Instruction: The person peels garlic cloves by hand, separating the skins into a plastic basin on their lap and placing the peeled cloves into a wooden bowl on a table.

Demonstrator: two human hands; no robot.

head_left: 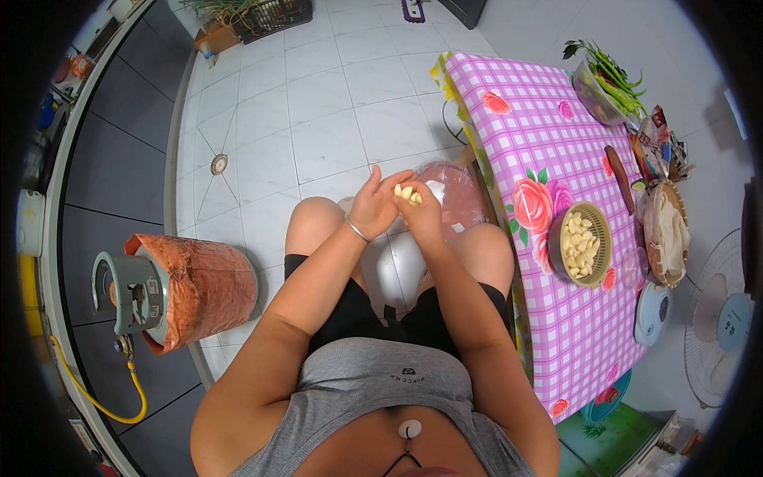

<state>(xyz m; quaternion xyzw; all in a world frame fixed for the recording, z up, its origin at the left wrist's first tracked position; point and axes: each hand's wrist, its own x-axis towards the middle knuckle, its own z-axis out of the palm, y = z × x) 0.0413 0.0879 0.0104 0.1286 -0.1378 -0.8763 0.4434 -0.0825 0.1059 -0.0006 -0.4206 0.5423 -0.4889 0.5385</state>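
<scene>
Several peeled garlic cloves (pixel 408 195) sit in a small cluster between my two hands, above my knees. My right hand (pixel 424 216) curls around them, its thumb and fingers at their edges. Close against it, my left hand (pixel 372 208) holds its fingers stretched out, with the thumb raised and apart; a bangle circles that wrist. More peeled garlic cloves (pixel 579 245) lie in an olive plastic basket (pixel 602 238) on the table to my right. Below and beyond my right hand is a reddish basin (pixel 461 195) with clear plastic over it, partly hidden.
The table (pixel 548 318) has a pink checked cloth. On it are a bowl of green peppers (pixel 612 87), a brown-handled tool (pixel 620 180) and a wicker basket (pixel 666 230). A fan (pixel 719 322) stands far right. At left is a gas cylinder (pixel 195 290) with a yellow hose (pixel 119 417).
</scene>
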